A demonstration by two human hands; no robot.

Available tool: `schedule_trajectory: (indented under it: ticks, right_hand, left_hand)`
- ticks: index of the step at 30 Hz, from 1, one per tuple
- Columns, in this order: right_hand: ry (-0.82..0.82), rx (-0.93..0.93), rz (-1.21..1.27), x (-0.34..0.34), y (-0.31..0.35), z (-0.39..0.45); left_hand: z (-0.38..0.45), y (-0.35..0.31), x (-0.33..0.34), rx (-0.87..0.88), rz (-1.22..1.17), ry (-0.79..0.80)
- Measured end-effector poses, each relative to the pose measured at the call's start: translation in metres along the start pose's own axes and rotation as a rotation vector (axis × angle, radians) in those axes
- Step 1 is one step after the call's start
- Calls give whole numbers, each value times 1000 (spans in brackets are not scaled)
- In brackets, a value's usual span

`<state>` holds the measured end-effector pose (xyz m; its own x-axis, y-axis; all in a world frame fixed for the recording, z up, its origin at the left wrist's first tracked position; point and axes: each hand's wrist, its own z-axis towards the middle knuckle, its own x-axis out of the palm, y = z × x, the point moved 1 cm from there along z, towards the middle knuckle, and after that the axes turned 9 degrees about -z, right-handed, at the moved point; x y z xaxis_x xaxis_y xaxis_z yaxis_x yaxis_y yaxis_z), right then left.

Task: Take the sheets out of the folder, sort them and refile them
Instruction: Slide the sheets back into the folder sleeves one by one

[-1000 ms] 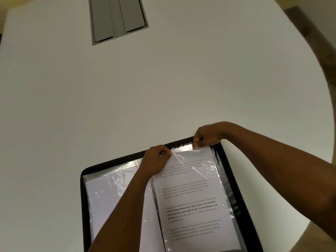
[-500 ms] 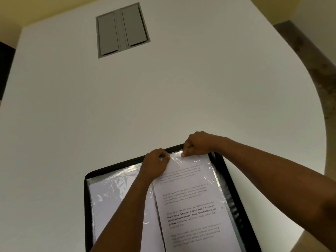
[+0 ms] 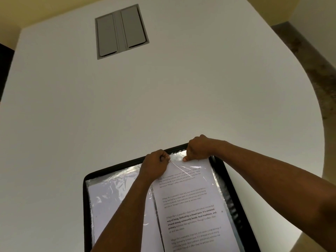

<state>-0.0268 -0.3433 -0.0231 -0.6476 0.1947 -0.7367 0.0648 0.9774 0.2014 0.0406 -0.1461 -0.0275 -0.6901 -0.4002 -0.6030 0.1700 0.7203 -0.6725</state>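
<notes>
Both hands had slid inward along the folder's top edge since a second earlier, the right hand (image 3: 198, 149) most of all, closing on the left. Its curled fingers pinched the top edge of the printed sheet (image 3: 192, 206) at the mouth of the clear sleeve (image 3: 177, 157). The left hand (image 3: 154, 166) pinched the sleeve's upper left corner, plastic pulled taut between them. Sheet and sleeve lay on the right page of the open black folder (image 3: 85, 206), which sat at the near edge of the white table (image 3: 163, 97). A grey cable hatch (image 3: 121, 31) was set into the far tabletop.
</notes>
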Motion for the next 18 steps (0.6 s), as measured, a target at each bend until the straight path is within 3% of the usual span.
schedule_trajectory:
  ticks: [4, 12, 18]
  right_hand:
    - [-53, 16, 59, 2, -2, -5]
    - [-579, 245, 525, 28, -19, -27]
    - [-773, 416, 497, 67, -7, -56]
  left_hand:
    - [0, -1, 0, 4, 5, -6]
    - [-20, 6, -3, 26, -136, -215]
    - [-57, 23, 3, 4, -103, -219]
